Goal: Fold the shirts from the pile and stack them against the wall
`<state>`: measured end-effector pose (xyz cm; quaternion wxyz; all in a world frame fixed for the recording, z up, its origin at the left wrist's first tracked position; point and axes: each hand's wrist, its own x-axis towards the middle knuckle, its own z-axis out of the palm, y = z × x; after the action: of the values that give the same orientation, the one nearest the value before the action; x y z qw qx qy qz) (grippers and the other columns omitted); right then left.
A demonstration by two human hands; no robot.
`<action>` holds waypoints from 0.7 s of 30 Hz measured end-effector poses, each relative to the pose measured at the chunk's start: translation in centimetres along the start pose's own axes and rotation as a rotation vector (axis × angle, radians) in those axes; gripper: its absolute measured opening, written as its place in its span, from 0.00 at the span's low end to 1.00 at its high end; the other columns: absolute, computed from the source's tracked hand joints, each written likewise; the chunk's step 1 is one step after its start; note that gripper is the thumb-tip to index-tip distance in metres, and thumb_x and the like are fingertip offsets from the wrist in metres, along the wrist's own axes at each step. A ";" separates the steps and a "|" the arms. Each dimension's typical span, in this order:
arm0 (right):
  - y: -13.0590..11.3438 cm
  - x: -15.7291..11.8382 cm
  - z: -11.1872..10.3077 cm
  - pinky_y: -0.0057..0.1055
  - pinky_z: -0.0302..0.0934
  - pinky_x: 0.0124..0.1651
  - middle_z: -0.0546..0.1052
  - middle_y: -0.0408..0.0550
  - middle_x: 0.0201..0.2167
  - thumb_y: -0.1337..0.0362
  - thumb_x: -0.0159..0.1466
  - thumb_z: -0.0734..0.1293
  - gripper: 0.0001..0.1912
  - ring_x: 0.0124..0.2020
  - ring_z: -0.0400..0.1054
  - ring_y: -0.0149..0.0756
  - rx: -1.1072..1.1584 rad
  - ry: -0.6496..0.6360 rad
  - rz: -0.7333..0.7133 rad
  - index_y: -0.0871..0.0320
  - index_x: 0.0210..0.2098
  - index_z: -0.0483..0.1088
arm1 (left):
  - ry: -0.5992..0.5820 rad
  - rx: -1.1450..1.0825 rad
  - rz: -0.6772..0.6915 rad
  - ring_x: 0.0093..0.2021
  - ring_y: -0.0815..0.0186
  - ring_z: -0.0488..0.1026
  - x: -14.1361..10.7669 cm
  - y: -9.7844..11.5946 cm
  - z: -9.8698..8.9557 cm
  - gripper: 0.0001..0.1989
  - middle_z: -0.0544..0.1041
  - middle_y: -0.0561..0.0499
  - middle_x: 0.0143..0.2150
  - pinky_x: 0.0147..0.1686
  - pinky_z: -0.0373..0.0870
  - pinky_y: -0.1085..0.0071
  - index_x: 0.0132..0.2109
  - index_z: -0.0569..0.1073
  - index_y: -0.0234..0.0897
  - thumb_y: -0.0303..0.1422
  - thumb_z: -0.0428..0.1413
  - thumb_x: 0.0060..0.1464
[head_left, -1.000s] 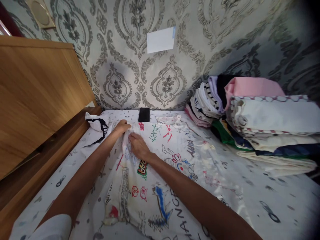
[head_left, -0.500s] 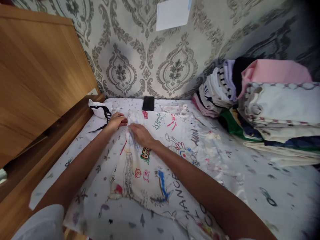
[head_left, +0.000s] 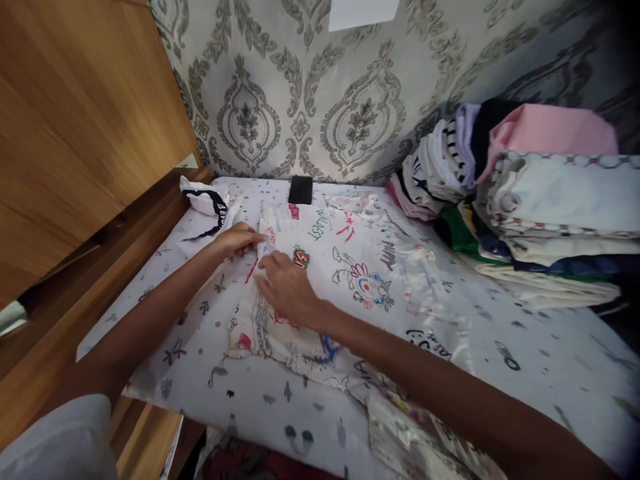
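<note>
A white shirt [head_left: 325, 253] covered in coloured doodles and lettering lies spread on the patterned bedsheet, its lower right part bunched near the bed's edge. At the shirt's left edge, my left hand [head_left: 243, 239] is closed, fingertips pinching the fabric. Just below and to the right, my right hand [head_left: 289, 288] has its fingers bent onto the same edge, with a bit of cloth gathered between them. My right forearm crosses over the shirt and hides some of its print.
Folded clothes [head_left: 555, 193] are stacked at the right by the wallpapered wall. A dark flat object [head_left: 301, 190] lies at the back. A white and black cloth [head_left: 207, 203] with lettering sits at the left, beside the wooden furniture [head_left: 100, 100].
My right hand has slid down along the shirt's left edge. My left hand has moved right onto that edge. The view has tilted downward.
</note>
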<state>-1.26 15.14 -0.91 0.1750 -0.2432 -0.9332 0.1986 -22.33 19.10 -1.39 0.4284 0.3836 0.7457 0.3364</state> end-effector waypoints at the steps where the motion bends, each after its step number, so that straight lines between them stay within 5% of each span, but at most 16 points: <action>1: -1.0 -1.2 0.2 0.42 0.62 0.50 0.72 0.57 0.45 0.58 0.70 0.63 0.12 0.48 0.64 0.46 -0.013 -0.025 -0.095 0.61 0.46 0.70 | -0.012 -0.002 0.004 0.13 0.74 0.54 0.0 0.0 0.0 0.18 0.64 0.54 0.14 0.16 0.44 0.74 0.20 0.71 0.35 0.36 0.71 0.45; 4: -3.5 -4.2 1.3 0.43 0.63 0.46 0.73 0.57 0.42 0.49 0.65 0.68 0.20 0.46 0.64 0.48 -0.084 -0.140 -0.331 0.61 0.44 0.70 | -0.030 -0.032 0.013 0.13 0.75 0.54 -0.3 -0.1 0.1 0.16 0.63 0.55 0.14 0.17 0.45 0.74 0.20 0.71 0.35 0.31 0.71 0.43; 8: -5.1 -5.6 2.0 0.40 0.62 0.41 0.75 0.57 0.38 0.68 0.69 0.62 0.05 0.43 0.66 0.46 -0.236 -0.208 -0.406 0.61 0.41 0.70 | 0.036 -0.073 0.064 0.17 0.70 0.63 -1.0 0.2 0.5 0.11 0.66 0.55 0.16 0.18 0.51 0.75 0.22 0.72 0.36 0.26 0.67 0.42; 10: -5.2 -5.6 1.8 0.38 0.62 0.39 0.76 0.56 0.38 0.76 0.67 0.60 0.09 0.40 0.67 0.44 -0.208 -0.216 -0.370 0.61 0.40 0.70 | 0.058 -0.089 0.085 0.19 0.68 0.66 -1.3 0.5 0.6 0.10 0.67 0.55 0.17 0.19 0.55 0.75 0.23 0.71 0.36 0.25 0.65 0.42; 14: -4.9 -5.4 0.9 0.31 0.59 0.35 0.73 0.44 0.29 0.70 0.68 0.61 0.06 0.31 0.65 0.35 0.292 -0.108 -0.087 0.56 0.34 0.64 | 0.064 -0.104 0.092 0.18 0.69 0.66 -1.8 0.4 0.4 0.10 0.67 0.56 0.18 0.19 0.59 0.74 0.24 0.69 0.38 0.26 0.64 0.42; 17: -4.6 -5.6 0.3 0.27 0.58 0.30 0.68 0.38 0.23 0.65 0.69 0.59 0.07 0.25 0.64 0.30 0.737 -0.142 0.086 0.55 0.33 0.61 | 0.082 -0.065 0.086 0.16 0.70 0.62 -2.2 -0.3 -0.1 0.11 0.66 0.57 0.15 0.18 0.55 0.75 0.24 0.68 0.39 0.25 0.64 0.39; 21: -4.3 -6.4 -0.6 0.27 0.63 0.36 0.76 0.43 0.31 0.65 0.67 0.63 0.03 0.32 0.70 0.32 0.821 -0.313 -0.059 0.56 0.38 0.68 | 0.186 0.048 0.122 0.23 0.64 0.69 -3.1 -0.9 -1.0 0.13 0.67 0.56 0.18 0.23 0.60 0.74 0.25 0.67 0.40 0.22 0.63 0.37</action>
<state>2.59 8.55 0.09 0.1192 -0.0938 -0.7987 0.5823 -22.38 15.82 -0.52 0.3269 0.4058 0.7652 0.3781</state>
